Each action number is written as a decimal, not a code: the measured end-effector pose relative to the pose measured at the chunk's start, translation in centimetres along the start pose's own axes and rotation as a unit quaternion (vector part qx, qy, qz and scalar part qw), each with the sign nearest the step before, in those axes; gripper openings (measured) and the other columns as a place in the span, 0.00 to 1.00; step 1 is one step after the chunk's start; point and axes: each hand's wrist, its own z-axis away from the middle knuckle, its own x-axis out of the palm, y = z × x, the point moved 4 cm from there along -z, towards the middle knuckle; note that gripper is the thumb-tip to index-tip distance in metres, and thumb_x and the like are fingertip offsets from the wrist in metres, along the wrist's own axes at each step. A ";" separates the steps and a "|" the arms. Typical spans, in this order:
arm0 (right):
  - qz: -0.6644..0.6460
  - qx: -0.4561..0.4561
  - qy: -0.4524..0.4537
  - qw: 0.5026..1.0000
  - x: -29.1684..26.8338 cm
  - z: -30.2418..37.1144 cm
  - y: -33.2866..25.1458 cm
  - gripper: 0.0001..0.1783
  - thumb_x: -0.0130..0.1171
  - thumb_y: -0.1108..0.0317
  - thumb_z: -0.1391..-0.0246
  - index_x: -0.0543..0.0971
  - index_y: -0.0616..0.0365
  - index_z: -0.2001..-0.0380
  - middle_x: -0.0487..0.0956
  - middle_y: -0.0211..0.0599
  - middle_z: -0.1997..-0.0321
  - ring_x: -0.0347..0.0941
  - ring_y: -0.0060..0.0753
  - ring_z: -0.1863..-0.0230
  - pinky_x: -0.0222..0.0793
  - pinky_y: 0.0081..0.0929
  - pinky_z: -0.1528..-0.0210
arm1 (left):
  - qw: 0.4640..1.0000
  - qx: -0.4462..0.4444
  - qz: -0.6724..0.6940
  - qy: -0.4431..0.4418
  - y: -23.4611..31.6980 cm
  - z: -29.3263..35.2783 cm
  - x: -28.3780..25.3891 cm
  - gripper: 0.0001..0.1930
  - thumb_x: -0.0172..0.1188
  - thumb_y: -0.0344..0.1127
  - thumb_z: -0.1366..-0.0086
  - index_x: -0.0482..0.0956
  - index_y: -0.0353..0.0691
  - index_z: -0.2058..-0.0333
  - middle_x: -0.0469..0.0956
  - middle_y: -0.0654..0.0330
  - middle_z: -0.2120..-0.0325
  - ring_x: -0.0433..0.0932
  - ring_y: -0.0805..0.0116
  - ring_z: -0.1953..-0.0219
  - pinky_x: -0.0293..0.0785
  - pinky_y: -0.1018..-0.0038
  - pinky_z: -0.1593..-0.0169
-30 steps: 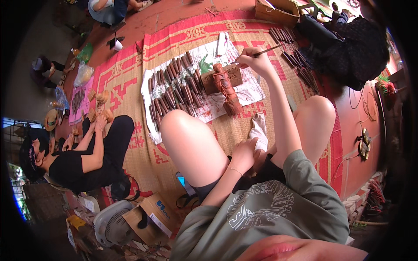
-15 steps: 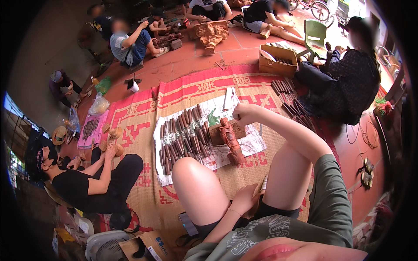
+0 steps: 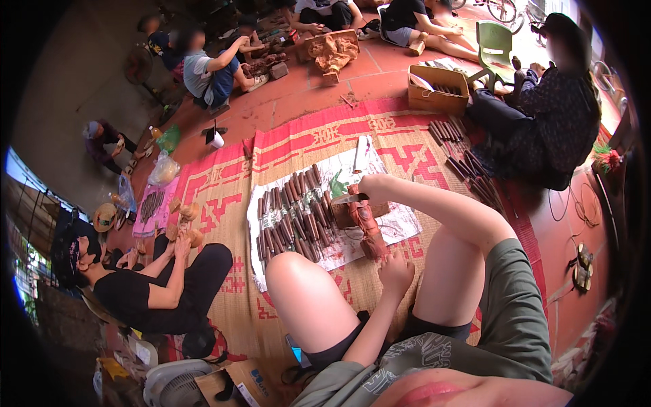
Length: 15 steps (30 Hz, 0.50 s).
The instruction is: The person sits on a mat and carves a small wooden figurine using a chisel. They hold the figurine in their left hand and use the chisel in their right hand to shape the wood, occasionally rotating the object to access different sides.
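Observation:
A reddish-brown carved wooden figure (image 3: 367,229) lies tilted against a wooden block (image 3: 346,216) on a white cloth (image 3: 413,222) in front of my knees. My right hand (image 3: 369,185) is over the figure's upper end, closed on a flat, greyish-bladed tool (image 3: 349,199) that points left; its handle is hidden in the hand. My left hand (image 3: 396,273) is at the figure's lower end with its fingers curled; whether it touches the wood or holds something, I cannot tell. Rows of dark-handled carving tools (image 3: 296,217) lie left of the figure.
A patterned straw mat (image 3: 224,203) lies under the cloth. To the left, a seated person in black (image 3: 135,285) holds a light wooden piece. At right sits a person in dark clothes (image 3: 536,129), near more tools (image 3: 469,173) and a cardboard box (image 3: 437,91). A fan (image 3: 173,383) is at lower left.
My left hand has come up from my lap to the lower end of the figure. My right hand has shifted slightly left and down, and a flat tool now shows beside it.

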 end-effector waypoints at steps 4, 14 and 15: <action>0.043 -0.046 -0.037 0.997 0.8 0.0 -0.4 0.14 0.62 0.57 0.62 0.80 0.57 0.76 0.78 0.45 0.77 0.76 0.46 0.73 0.71 0.38 0.71 | 0.995 -0.057 0.026 -0.072 -1.3 -1.5 3.0 0.22 0.57 0.45 0.47 0.71 0.36 0.58 0.73 0.49 0.59 0.73 0.47 0.54 0.70 0.54 0.52; 0.003 0.007 -0.031 0.999 1.0 -1.0 -1.4 0.28 0.56 0.46 0.49 0.77 0.66 0.76 0.75 0.50 0.80 0.73 0.45 0.79 0.67 0.39 0.74 | 0.991 -0.074 0.085 -0.074 -2.7 0.5 5.3 0.17 0.55 0.39 0.51 0.73 0.38 0.62 0.75 0.50 0.62 0.75 0.49 0.59 0.70 0.57 0.55; 0.042 0.025 -0.056 0.997 0.1 -0.6 -2.6 0.24 0.54 0.49 0.45 0.78 0.63 0.67 0.77 0.49 0.76 0.75 0.45 0.73 0.69 0.40 0.71 | 0.991 -0.082 0.082 -0.073 -3.1 0.2 5.8 0.18 0.56 0.39 0.51 0.73 0.38 0.62 0.75 0.49 0.62 0.75 0.50 0.59 0.70 0.57 0.55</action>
